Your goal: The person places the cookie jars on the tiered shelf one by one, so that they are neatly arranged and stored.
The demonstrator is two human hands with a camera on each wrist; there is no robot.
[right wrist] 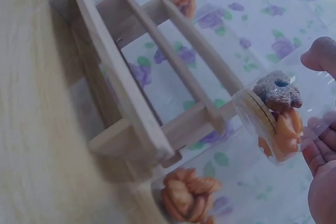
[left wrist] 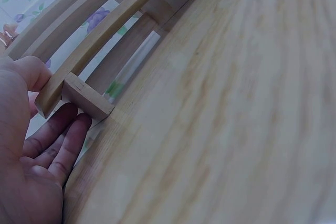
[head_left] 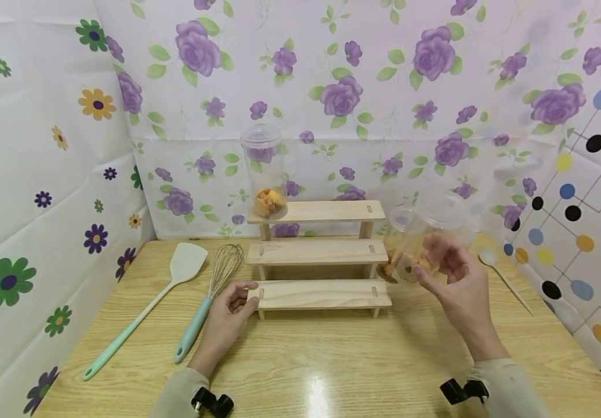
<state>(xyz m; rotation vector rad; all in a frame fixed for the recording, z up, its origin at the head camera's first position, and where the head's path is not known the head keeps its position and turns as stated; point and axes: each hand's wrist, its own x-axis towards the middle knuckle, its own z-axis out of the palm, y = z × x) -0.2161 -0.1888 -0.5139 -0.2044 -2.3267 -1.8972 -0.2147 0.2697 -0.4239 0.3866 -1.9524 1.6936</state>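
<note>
**Rack pinched by one hand, jar held by the other**

A pale wood-grain table [head_left: 384,348] is enclosed by printed cloths: purple roses are shown on the back cloth [head_left: 300,87], daisies on the left cloth [head_left: 18,203], coloured dots on the right cloth [head_left: 593,232]. The lowest step of the wooden rack [head_left: 316,252] is pinched at its end by the left hand [head_left: 227,316]. At the rack's right, a tilted clear jar [head_left: 419,238] with pastries [right wrist: 278,90] is held between thumb and fingers of the right hand [head_left: 459,284]. An upright jar [head_left: 264,171] is placed on the top step. A spatula [head_left: 144,313] and a whisk [head_left: 212,299] are laid at left, a spoon [head_left: 504,278] at right.

Another jar [head_left: 394,238] is partly covered by the held one; whether they touch cannot be told. In each wrist view, the near hand is cut off by the edge.
</note>
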